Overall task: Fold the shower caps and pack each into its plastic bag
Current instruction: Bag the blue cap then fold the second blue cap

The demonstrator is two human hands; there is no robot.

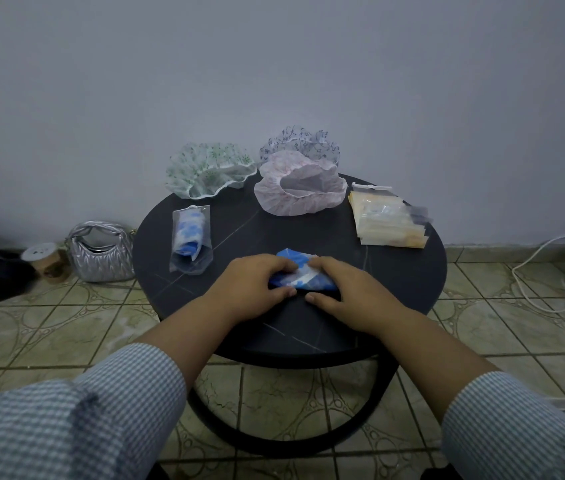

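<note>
Under both hands' fingers (276, 268), blue shower cap (303, 277)

Both arms come out of a long-sleeved shirt in a fine blue-and-white check. The left sleeve (76, 410) and right sleeve (516, 427) are pushed up, so the forearms are bare. The left hand (253, 282) and right hand (347, 289) wear no rings or gloves.
</note>
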